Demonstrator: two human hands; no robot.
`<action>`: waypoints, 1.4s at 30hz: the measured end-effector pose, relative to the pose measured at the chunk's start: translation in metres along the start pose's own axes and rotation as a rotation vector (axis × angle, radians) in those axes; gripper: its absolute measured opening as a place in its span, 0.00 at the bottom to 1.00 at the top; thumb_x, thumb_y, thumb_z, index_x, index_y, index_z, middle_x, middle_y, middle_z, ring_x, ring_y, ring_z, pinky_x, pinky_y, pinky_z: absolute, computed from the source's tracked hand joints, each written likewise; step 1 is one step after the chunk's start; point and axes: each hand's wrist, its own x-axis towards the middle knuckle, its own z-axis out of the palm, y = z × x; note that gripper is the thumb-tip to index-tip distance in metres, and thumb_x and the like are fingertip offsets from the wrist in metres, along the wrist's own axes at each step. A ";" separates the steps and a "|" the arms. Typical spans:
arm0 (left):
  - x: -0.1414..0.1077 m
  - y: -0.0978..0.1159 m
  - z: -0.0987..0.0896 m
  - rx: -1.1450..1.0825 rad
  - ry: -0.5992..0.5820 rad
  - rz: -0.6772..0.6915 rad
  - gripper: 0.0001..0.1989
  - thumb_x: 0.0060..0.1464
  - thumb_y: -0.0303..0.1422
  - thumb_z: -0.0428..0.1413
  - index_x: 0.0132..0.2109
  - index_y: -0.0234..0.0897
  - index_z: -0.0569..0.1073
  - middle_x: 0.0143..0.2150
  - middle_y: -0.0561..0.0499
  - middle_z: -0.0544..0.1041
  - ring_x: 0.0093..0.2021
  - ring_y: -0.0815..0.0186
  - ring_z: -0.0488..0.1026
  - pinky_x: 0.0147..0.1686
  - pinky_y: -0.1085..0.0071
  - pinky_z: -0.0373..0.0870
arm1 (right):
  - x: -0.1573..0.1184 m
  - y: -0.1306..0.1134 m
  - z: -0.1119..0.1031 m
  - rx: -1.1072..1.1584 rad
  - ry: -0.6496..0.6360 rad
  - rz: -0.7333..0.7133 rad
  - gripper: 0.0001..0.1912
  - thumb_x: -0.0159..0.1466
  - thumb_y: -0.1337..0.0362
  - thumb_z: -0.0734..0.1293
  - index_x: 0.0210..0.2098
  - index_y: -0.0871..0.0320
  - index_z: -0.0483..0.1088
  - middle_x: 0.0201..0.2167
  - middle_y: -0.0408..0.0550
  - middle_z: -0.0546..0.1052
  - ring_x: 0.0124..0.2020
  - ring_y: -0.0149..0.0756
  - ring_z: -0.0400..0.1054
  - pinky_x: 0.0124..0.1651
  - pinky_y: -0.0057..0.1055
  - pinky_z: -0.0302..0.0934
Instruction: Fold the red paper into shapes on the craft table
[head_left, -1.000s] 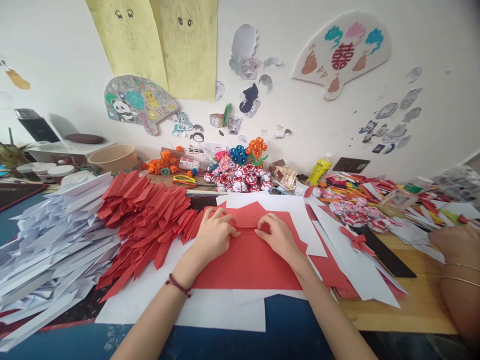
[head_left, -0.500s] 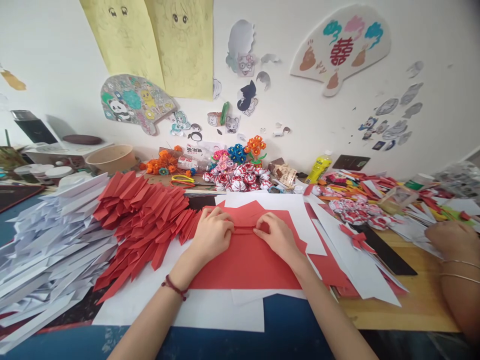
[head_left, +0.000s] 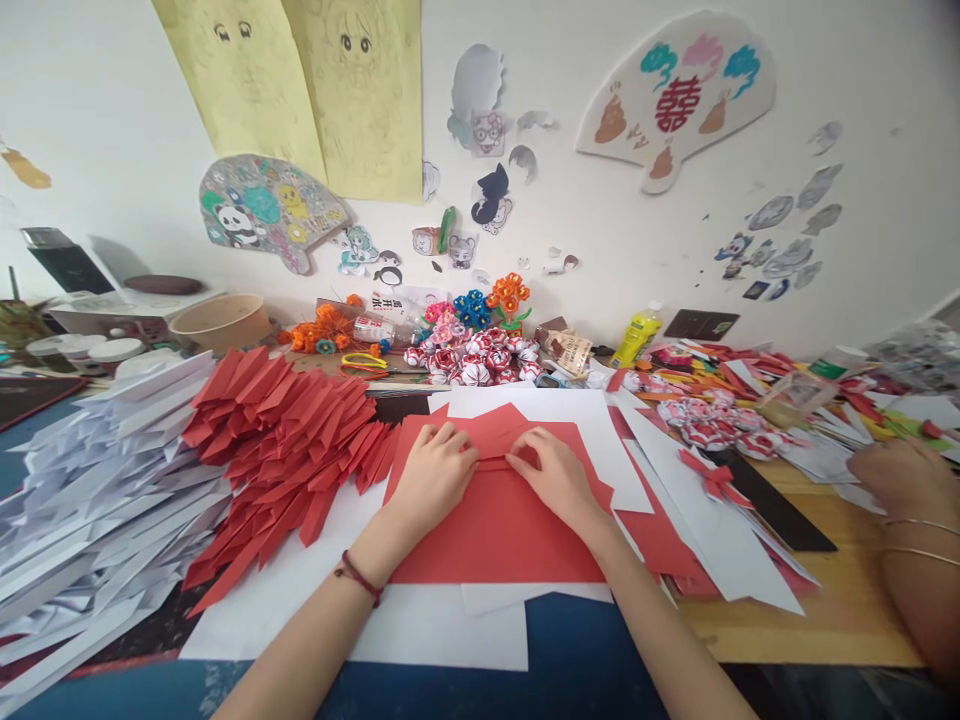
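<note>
Between both hands lies a narrow folded red paper strip (head_left: 493, 465), resting on a larger red sheet (head_left: 499, 535). My left hand (head_left: 441, 470) is closed over the strip's left end, its fingers curled and the fingertips partly hidden. With thumb and forefinger, my right hand (head_left: 553, 473) pinches the strip's right end. White sheets (head_left: 442, 630) lie beneath the red one. Left of my left hand is a heap of folded red paper pieces (head_left: 281, 440), beside a bigger heap of folded white paper pieces (head_left: 112, 500).
Another person's hand (head_left: 904, 475) rests at the right edge. Paper flowers (head_left: 480, 360), yellow-handled scissors (head_left: 364, 362) and a yellow bottle (head_left: 636, 338) line the back by the wall. A red paper bow (head_left: 716, 478) sits on white paper at right.
My left hand has slid a little to the right along the strip, toward my right hand. The right hand keeps its pinch in nearly the same place.
</note>
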 end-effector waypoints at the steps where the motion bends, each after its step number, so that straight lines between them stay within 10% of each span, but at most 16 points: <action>1: 0.000 0.000 0.000 -0.004 -0.007 0.003 0.12 0.63 0.29 0.48 0.37 0.39 0.76 0.39 0.47 0.76 0.44 0.59 0.67 0.42 0.61 0.55 | 0.001 0.000 0.001 0.001 0.015 -0.003 0.05 0.65 0.62 0.63 0.34 0.54 0.69 0.37 0.43 0.75 0.34 0.36 0.69 0.33 0.30 0.56; 26: 0.008 -0.001 0.016 -0.081 -0.045 -0.187 0.08 0.59 0.38 0.55 0.38 0.37 0.69 0.42 0.48 0.73 0.45 0.59 0.67 0.40 0.65 0.57 | 0.001 -0.006 0.005 -0.035 -0.015 -0.060 0.03 0.65 0.63 0.64 0.37 0.52 0.70 0.41 0.44 0.73 0.35 0.34 0.70 0.36 0.30 0.60; 42: 0.009 0.003 0.008 0.008 -0.028 0.004 0.07 0.63 0.33 0.50 0.36 0.36 0.69 0.35 0.48 0.74 0.40 0.60 0.67 0.38 0.64 0.54 | -0.002 -0.009 0.001 -0.153 -0.050 -0.223 0.04 0.67 0.65 0.62 0.39 0.53 0.69 0.37 0.44 0.74 0.38 0.36 0.69 0.35 0.30 0.58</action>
